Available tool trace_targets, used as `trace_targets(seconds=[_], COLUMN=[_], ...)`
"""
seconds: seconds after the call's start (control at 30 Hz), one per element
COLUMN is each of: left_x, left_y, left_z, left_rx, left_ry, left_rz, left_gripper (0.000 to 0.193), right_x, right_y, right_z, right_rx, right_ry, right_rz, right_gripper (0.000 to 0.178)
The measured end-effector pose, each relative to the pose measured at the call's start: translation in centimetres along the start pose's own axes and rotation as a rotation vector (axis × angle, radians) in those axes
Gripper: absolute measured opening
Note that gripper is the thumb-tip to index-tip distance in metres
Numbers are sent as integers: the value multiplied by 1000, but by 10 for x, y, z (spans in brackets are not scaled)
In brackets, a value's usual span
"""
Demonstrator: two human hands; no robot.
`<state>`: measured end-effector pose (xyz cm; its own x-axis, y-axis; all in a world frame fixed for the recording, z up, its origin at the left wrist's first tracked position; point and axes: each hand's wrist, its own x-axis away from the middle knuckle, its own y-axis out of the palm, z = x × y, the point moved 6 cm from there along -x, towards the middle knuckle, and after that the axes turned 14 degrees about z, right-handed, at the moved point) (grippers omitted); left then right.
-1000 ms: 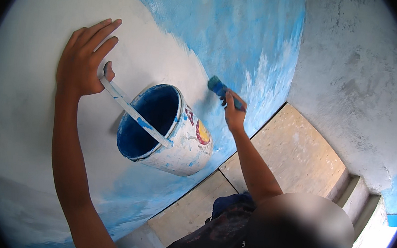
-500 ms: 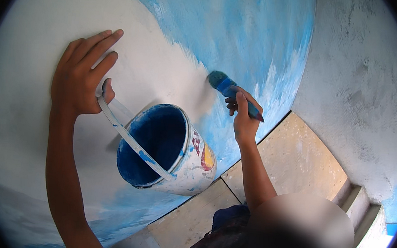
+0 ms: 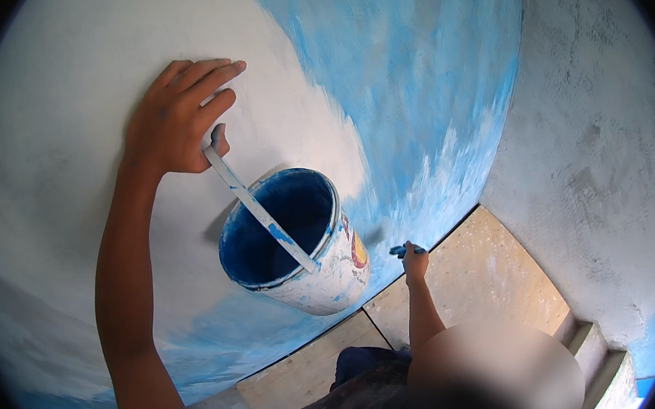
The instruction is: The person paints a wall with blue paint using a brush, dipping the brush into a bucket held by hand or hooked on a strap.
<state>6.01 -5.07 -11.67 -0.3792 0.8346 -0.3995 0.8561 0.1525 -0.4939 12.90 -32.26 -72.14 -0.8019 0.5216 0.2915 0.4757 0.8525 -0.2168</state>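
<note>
The brush [image 3: 398,251], gripped in the right hand [image 3: 416,264], sits low by the wall [image 3: 277,68], long axis roughly sideways, seemingly pointing left. Streaky blue covers the wall's right and lower parts; a broad white area lacks it. The bucket [image 3: 340,283] tilts mouth up-left, its handle [image 3: 260,213] hooked on the left hand [image 3: 181,120]'s thumb, fingers spread.

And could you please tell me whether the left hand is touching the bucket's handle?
Touching: the head view shows the upper end of the white bucket handle hooked at the thumb of the left hand, with no gap between them.
</note>
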Motion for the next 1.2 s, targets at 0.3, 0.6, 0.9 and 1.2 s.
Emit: trace_targets(seconds=[0.3,0.6,0.9,1.2], left_x=[-1,-5,-14,-25], left_y=[7,85,114,89], left_z=[17,180,297,337], left_rx=[197,1195,1884,2369], left_ry=[-179,-682,-1004,-808], left_rz=[255,297,54,-188], left_gripper=[25,6,26,32], right_x=[38,117,268,318], right_y=[-76,-238,-310,-278], right_z=[-147,-241,-251,-205], right_rx=[-295,-377,-264,-360], right_ry=[-164,-288,-352,-217], right_rz=[-224,273,454,660], right_gripper=[32,27,24,13])
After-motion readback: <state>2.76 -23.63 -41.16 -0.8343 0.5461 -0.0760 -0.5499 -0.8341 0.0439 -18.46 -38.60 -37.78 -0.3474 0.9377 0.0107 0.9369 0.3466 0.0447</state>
